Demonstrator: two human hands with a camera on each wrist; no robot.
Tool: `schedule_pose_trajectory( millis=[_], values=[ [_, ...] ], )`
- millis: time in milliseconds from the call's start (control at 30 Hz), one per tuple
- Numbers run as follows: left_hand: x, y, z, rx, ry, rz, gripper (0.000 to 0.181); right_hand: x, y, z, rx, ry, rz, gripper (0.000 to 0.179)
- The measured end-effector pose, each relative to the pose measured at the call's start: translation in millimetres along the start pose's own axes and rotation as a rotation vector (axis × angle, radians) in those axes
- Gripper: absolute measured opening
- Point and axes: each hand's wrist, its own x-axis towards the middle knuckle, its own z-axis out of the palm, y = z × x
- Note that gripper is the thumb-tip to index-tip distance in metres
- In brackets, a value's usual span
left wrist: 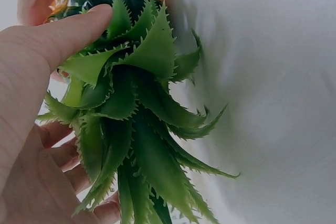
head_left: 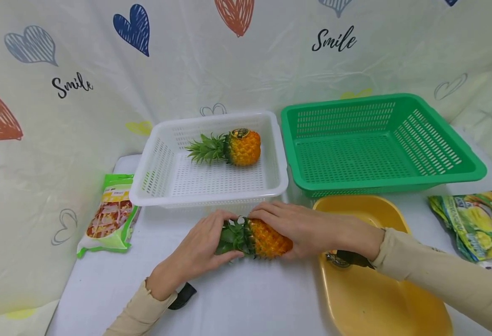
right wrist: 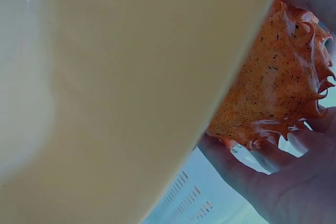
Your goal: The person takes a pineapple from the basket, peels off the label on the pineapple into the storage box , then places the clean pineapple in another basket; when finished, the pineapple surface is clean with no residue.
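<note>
A small orange pineapple (head_left: 268,240) lies sideways between both hands, close over the white cloth in front of the white basket. My left hand (head_left: 201,240) holds it at the leafy crown (left wrist: 152,103), thumb near the crown's base and fingers behind the leaves. The right hand (head_left: 308,228) grips the orange body, thumb and fingers on opposite sides of its spiky base (right wrist: 268,77). Another pineapple (head_left: 246,148) with a black and gold label rests in the white basket (head_left: 208,200), its crown pointing left.
The green basket (head_left: 386,183) stands beside the white one. A yellow basin (head_left: 376,303) sits under the right forearm, which partly hides a dark labelled thing. A green and white food packet (head_left: 109,219) lies at left, a green bag (head_left: 476,224) at right. A heart-patterned sheet hangs behind.
</note>
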Motion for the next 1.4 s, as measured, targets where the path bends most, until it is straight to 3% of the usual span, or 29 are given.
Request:
schedule_pose_trajectory(
  millis=[267, 433, 600, 800, 1000, 1133, 1267, 1400],
  values=[
    [0.6, 2.8, -1.2, -0.005, 0.024, 0.011, 0.077, 0.4, -2, -3, -0.015, 0.015, 0.009, 0.088],
    [0.4, 4.0, -0.9, 0.031, 0.07, 0.057, 0.078, -3.5, -4, -5, -0.003, 0.043, 0.027, 0.087],
    [0.5, 8.9, -4.7, 0.053, 0.127, 0.1, 0.08, -14.2, -5, -12, 0.02, 0.103, 0.0, 0.083],
    [2.1, 22.9, -19.0, 0.047, 0.152, 0.118, 0.082, -35.1, -8, -29, 0.033, 0.128, -0.005, 0.087],
    [-0.4, 39.0, -41.8, -0.074, 0.178, 0.101, 0.098, -68.1, -15, -51, 0.035, 0.199, 0.038, 0.093],
    [0.7, 43.1, -50.9, -0.143, 0.216, 0.066, 0.089, -97.8, -10, -68, -0.011, 0.313, 0.053, 0.099],
    [4.5, 43.5, -45.8, -0.218, 0.193, 0.004, 0.076, -126.7, 2, -86, -0.066, 0.401, 0.06, 0.109],
    [16.1, 48.3, -33.3, -0.406, 0.122, -0.096, 0.071, -151.6, 21, -104, -0.107, 0.469, 0.085, 0.116]
  ],
)
